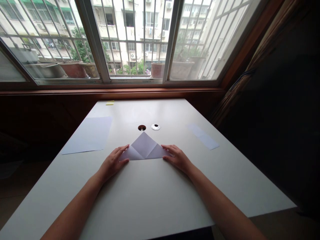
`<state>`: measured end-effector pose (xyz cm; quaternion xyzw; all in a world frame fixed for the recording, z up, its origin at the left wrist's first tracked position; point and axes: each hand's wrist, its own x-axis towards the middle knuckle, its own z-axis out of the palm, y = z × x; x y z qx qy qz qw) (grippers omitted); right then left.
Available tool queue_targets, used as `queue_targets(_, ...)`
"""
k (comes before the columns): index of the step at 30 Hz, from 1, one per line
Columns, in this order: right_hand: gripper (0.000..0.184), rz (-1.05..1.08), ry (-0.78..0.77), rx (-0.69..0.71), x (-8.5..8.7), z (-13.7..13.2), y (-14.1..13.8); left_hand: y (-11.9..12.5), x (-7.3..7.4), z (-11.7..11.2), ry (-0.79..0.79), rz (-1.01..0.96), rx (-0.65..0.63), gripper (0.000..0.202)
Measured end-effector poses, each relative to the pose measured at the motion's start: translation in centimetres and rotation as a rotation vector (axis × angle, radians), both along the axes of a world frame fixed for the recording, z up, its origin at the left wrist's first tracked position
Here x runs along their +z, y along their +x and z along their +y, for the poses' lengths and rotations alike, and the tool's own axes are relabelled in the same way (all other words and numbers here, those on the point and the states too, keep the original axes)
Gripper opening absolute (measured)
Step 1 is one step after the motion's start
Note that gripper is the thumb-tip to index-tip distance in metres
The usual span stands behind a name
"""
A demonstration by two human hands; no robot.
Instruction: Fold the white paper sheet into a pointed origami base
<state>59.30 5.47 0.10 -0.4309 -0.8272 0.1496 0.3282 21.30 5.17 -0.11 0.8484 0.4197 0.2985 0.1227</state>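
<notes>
A sheet of folded paper [144, 146] lies on the white table in front of me, shaped like a triangle with its tip pointing away and its long edge towards me. Crease lines cross it below the tip. My left hand [115, 160] grips its left corner, thumb at the near edge and fingers along the sloping side. On the opposite corner, my right hand [177, 157] does the same, its thumb apart from the fingers. Both hands cover the paper's outer corners.
White sheets [88, 135] lie at the table's left, and a narrow creased paper strip [203, 136] on the right. Beyond the folded paper are a round hole [142, 127] and a round cover [155, 127]. Yellow slips [110, 103] rest near the far edge, below a barred window.
</notes>
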Motion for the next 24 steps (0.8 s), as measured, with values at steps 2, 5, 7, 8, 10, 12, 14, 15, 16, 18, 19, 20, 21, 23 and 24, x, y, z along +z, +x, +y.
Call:
queue_targets(2,0.057,0.033,-0.014,-0.007,-0.2,0.0,0.0,0.1,0.0,0.0,-0.008,-0.036,-0.022,0.059)
queue_targets(5,0.065,0.069,-0.023,-0.031,-0.4,0.1,-0.1,0.2,-0.1,0.0,0.013,-0.052,-0.023,0.063)
queue_targets(7,0.063,0.082,-0.016,-0.029,-0.4,0.1,-0.1,0.2,-0.1,-0.1,0.025,-0.052,-0.015,0.066)
queue_targets(8,0.061,0.089,-0.003,-0.024,-0.3,0.1,-0.2,0.1,-0.1,-0.1,0.023,-0.052,-0.016,0.067)
queue_targets(10,0.056,0.106,0.04,-0.017,-0.2,0.1,-0.3,0.1,0.1,-0.2,0.001,-0.058,-0.028,0.07)
queue_targets(12,0.046,0.108,0.092,-0.022,-0.1,0.0,-0.4,0.0,0.3,-0.4,-0.02,-0.063,-0.05,0.07)
queue_targets(14,0.031,0.087,0.133,-0.024,0.0,0.0,-0.5,-0.1,0.6,-0.5,-0.032,-0.05,-0.072,0.07)
queue_targets(15,0.024,0.07,0.146,-0.022,-0.1,0.0,-0.5,-0.1,0.7,-0.6,-0.034,-0.035,-0.079,0.069)
queue_targets(16,0.019,0.052,0.155,-0.018,-0.1,0.0,-0.5,-0.1,0.8,-0.7,-0.034,-0.015,-0.084,0.069)
queue_targets(18,0.016,0.017,0.165,-0.006,-0.1,0.0,-0.6,0.0,1.1,-0.8,-0.029,0.022,-0.087,0.068)
queue_targets(19,0.017,0.0,0.17,0.001,-0.1,0.0,-0.6,0.1,1.3,-0.8,-0.027,0.037,-0.09,0.067)
queue_targets(20,0.018,-0.015,0.175,0.008,-0.1,0.1,-0.7,0.1,1.4,-0.9,-0.025,0.047,-0.096,0.065)
queue_targets(21,0.019,-0.027,0.182,0.012,-0.1,0.1,-0.7,0.1,1.6,-0.9,-0.024,0.054,-0.104,0.063)
queue_targets(23,0.021,-0.046,0.196,0.019,0.0,0.1,-0.8,0.2,1.7,-0.9,-0.023,0.063,-0.119,0.06)
queue_targets(24,0.021,-0.053,0.206,0.022,0.0,0.1,-0.9,0.2,1.8,-0.9,-0.023,0.066,-0.125,0.059)
